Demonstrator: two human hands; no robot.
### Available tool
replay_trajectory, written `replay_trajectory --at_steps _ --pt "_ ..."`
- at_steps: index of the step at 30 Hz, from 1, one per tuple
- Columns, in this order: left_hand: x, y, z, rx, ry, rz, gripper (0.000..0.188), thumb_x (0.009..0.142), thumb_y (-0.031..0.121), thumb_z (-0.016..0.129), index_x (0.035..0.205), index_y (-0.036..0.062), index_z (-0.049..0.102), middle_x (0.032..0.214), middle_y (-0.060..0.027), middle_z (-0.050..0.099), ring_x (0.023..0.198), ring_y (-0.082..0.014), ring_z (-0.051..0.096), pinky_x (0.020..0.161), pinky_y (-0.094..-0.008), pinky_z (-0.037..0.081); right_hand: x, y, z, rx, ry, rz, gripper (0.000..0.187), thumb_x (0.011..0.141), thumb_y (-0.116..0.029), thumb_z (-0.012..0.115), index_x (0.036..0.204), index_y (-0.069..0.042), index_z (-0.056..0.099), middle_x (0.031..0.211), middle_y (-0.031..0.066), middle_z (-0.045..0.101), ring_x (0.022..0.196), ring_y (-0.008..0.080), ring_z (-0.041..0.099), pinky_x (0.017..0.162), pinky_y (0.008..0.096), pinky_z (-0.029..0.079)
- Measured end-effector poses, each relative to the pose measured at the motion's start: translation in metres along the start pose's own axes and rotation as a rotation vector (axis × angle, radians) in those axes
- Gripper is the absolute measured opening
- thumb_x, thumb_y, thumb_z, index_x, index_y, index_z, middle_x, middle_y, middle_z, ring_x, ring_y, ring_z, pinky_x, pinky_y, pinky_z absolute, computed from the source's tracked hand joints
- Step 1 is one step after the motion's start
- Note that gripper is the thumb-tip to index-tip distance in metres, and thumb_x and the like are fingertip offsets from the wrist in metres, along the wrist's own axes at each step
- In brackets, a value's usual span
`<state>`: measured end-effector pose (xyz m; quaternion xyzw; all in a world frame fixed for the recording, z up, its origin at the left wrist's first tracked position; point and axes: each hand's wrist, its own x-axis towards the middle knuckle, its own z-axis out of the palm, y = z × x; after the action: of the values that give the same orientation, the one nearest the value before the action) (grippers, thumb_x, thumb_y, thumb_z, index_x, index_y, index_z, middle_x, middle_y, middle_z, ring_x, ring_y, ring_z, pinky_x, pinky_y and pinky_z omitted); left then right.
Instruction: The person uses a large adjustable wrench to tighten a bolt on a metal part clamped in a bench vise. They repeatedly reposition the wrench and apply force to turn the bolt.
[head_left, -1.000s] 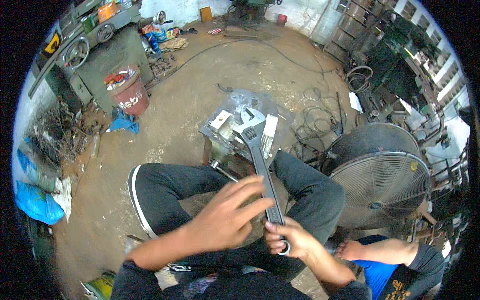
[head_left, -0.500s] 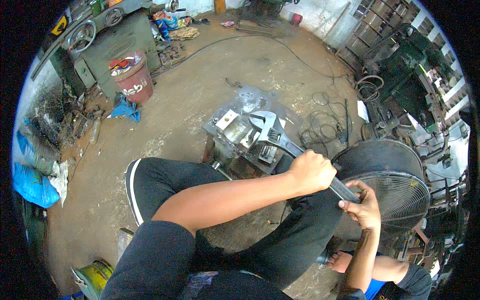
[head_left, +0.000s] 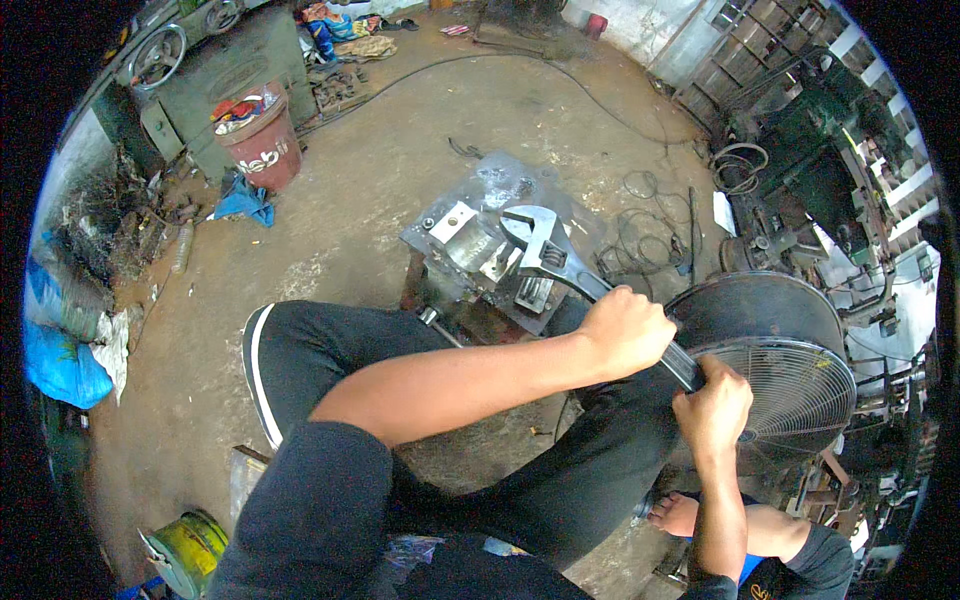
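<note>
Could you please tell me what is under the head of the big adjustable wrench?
The adjustable wrench has its head on a metal block assembly on a low stand. Both hands, left hand and right hand, grip its handle. The jaw covers whatever it grips.

Machine workshop: lathe (head_left: pixel 200 40), metal scrap (head_left: pixel 120 215)

Your left hand (head_left: pixel 628 330) sits at centre right of the frame, fist closed, its bare forearm stretching across from the lower left. Your right hand (head_left: pixel 712 408) is just below it, fingers curled shut, forearm rising from the lower right edge.
</note>
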<state>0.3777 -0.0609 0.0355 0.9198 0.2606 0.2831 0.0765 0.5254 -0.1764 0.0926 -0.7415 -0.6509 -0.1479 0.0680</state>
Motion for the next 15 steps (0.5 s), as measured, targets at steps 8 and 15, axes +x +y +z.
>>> replay_trajectory --at_steps 8,15 --pt "0.038 -0.004 0.003 0.030 0.011 -0.216 0.019 0.081 0.019 0.061 0.073 0.0103 0.075 0.075 -0.0142 0.073 0.071 -0.0285 0.074 0.064 -0.0404 0.057 0.064 0.022 0.013 -0.011 0.064 -0.120 0.017 0.058 -0.010 0.070 0.071 -0.005 0.061 0.074 0.0197 0.066 0.071 0.0407 0.065 0.069 0.0473 0.053" --pt "0.073 -0.025 0.016 0.022 0.099 -0.321 0.020 0.081 0.017 0.059 0.075 0.0057 0.075 0.076 -0.0185 0.072 0.073 -0.0325 0.074 0.065 -0.0440 0.059 0.130 0.055 0.025 -0.082 0.023 -0.340 0.017 0.061 -0.014 0.069 0.076 -0.007 0.065 0.077 0.0175 0.068 0.076 0.0380 0.067 0.071 0.0469 0.053"
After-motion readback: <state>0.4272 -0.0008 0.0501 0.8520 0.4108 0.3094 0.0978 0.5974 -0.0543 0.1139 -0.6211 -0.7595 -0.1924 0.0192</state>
